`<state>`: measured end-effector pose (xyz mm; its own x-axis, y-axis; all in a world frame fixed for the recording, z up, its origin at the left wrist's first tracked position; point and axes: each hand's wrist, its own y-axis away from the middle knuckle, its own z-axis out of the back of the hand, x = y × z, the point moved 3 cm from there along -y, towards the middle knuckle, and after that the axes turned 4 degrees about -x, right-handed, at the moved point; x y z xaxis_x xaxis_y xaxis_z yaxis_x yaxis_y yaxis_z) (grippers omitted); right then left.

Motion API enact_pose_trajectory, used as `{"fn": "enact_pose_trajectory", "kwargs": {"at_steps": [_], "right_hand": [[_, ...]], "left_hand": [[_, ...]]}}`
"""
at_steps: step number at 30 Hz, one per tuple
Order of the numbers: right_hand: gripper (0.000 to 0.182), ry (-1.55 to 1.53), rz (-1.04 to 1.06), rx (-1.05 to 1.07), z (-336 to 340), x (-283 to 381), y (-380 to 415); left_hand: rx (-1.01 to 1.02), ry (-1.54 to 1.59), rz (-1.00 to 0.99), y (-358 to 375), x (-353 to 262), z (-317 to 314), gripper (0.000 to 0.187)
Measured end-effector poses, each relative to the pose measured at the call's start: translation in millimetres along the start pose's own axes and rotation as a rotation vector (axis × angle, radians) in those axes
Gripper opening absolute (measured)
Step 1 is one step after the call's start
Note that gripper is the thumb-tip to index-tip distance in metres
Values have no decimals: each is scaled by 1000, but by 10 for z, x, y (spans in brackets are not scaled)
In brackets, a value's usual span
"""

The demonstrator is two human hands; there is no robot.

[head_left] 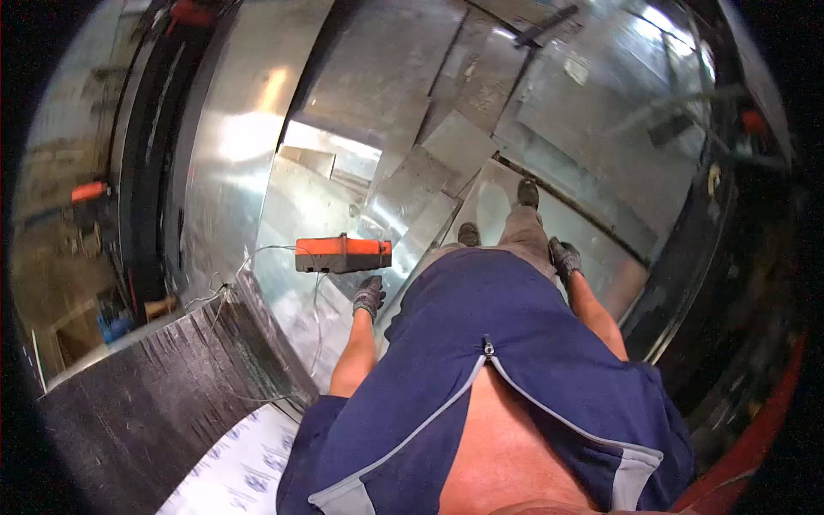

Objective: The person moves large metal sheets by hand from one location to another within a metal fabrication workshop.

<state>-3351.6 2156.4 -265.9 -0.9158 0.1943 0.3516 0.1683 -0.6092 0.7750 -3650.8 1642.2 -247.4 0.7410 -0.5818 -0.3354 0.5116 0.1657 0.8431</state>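
My left hand [369,297], in a grey patterned work glove, hangs beside my body with its fingers loosely extended. Just beyond it is an orange-and-black box-shaped object [343,255], whose exact kind I cannot make out. A small gap seems to lie between glove and box. Thin wires [273,248] run from the box's left side. On the other side, my right hand [565,259], gloved the same way, hangs by my right thigh, fingers slightly apart. Nothing shows in either hand.
Metal sheets [369,77] cover the floor, with raised edges and gaps between them. A dark grained slab [163,403] stands at lower left, beside white printed wrapping [236,468]. A tall shiny metal panel [236,129] rises at left. Dark machinery [738,257] lines the right.
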Motion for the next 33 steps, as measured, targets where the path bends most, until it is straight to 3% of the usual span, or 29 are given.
{"fn": "enact_pose_trajectory", "kwargs": {"at_steps": [1,3,5,6,7,10,11,14,16,17,20,22,23,24,26,28,29,30,32,33], "right_hand": [[58,39,29,18,117,45,-84],[56,-178,-29,90,380,40,-288],[52,-131,-2,153,672,-16,-721],[49,-94,-113,161,862,73,-862],[48,-40,-118,191,992,17,-1129],[47,260,6,312,1360,-300,-2548],[47,292,25,316,1579,-73,-2708],[54,208,340,313,2056,949,-2934],[37,-226,-143,210,2103,1901,-2671],[37,-199,-132,216,2088,2220,-2732],[34,-114,52,318,1865,3012,-3028],[33,-21,252,381,1584,3307,-3076],[35,70,383,360,1429,3563,-2974],[39,131,549,434,1169,3612,-3244],[43,230,581,568,681,3829,-3275],[41,571,1082,576,117,4059,-3013],[41,616,1159,584,-58,4116,-2821],[41,658,1239,590,-234,4172,-2634],[40,791,1163,616,-610,4207,-2157],[40,1146,1581,526,-861,4221,-2127]], "left_hand": [[-18,47,10,-6,1,-118,51],[-5,45,-17,-83,-97,-428,48],[4,66,-70,-54,-364,-809,44],[-39,299,26,3,-467,-1009,44],[-41,207,-76,434,-848,-1209,46],[-67,268,-89,819,-1210,-1648,49],[-61,268,-121,900,-1237,-1773,51],[-73,335,-129,1019,-1071,-2031,53],[-21,374,-82,906,-754,-2154,54],[-65,396,-8,1110,-795,-2163,54],[-135,560,171,1207,-601,-2276,54],[-108,595,161,816,41,-2412,51],[-83,632,128,649,159,-2485,49],[-134,679,223,721,43,-2459,45],[-143,669,151,531,112,-2490,53],[-158,631,57,291,200,-2502,54],[-212,599,-37,261,70,-2454,54],[-209,748,10,420,-186,-2352,54],[-218,923,40,658,-599,-2166,56],[-223,953,18,671,-708,-2106,57]]}}
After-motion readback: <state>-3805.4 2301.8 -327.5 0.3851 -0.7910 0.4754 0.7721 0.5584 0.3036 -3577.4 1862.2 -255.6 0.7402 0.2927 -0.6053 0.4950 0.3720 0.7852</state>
